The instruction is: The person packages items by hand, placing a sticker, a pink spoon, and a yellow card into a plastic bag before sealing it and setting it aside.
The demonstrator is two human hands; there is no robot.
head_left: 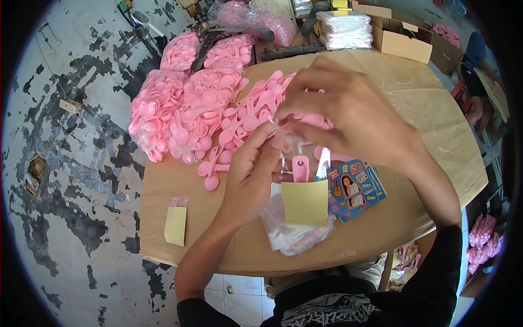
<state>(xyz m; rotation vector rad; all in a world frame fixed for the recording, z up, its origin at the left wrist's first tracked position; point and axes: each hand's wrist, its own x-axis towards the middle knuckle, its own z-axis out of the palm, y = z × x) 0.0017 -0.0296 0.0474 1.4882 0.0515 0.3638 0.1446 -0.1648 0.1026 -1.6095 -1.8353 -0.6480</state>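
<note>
1. Nearest the camera is my right hand (346,109), raised beyond the yellow card (305,204); its fingers are bent and blurred, so I cannot tell whether they pinch any film.
2. With my left hand (253,163), left of and beyond the card, I have thumb and finger clamped on the clear bag (324,158) by its upper edge.
3. That bag seems to hold the card, with a pink handle (300,170) showing just beyond the card's top edge.
4. I judge the step to be working the bag's mouth, its contents already in.
5. To my mind, the next move calls for a steady left pinch, the film drawn flat and the right fingertips meeting on its edge.
6. Just right of the card lie blue cards (333,204); small lettering looks like "Cinta", repeated, the rest unreadable. No print shows on the yellow one.
7. Well left of the card sits a packet (175,226); loose spoons (268,100) heap beyond it, and spare bags (294,240) lie just nearer me.
</note>
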